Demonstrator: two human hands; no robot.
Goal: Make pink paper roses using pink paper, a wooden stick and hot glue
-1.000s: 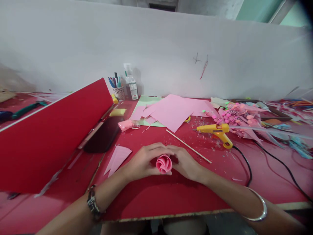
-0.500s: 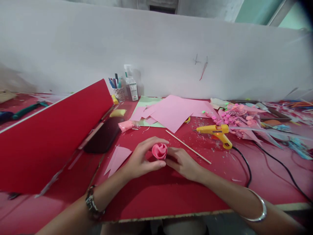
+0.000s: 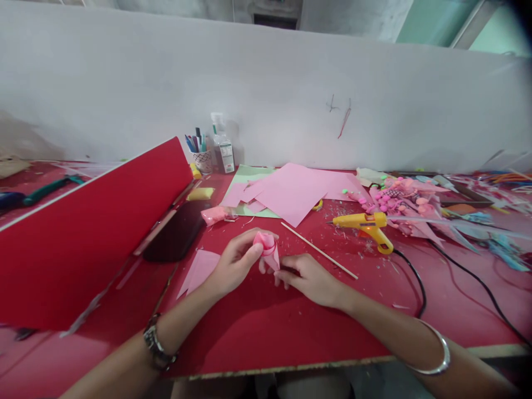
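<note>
A pink paper rose (image 3: pixel 268 246) is tilted above the red table, its curled top toward the upper left and its pointed base toward the lower right. My left hand (image 3: pixel 239 263) is closed around its top, the thumb pressing on the front. At the base, my right hand (image 3: pixel 305 277) pinches the rose's lower tip between thumb and fingers. Left of my hands lie cut pink paper pieces (image 3: pixel 199 270). A thin wooden stick (image 3: pixel 319 250) rests on the table beyond my right hand.
A yellow glue gun (image 3: pixel 366 224) with a black cord lies at the right, beside pink paper flowers (image 3: pixel 409 202). Pink sheets (image 3: pixel 293 191) are spread behind my hands. A red board (image 3: pixel 95 233) leans on the left near a dark phone-like slab (image 3: pixel 177 233). Behind stand a pen cup (image 3: pixel 203 160) and a bottle (image 3: pixel 225 152).
The rose has tipped from facing me to lying at a slant, showing its side and pointed base. My left thumb has moved onto it, and my right fingers have come to its lower end.
</note>
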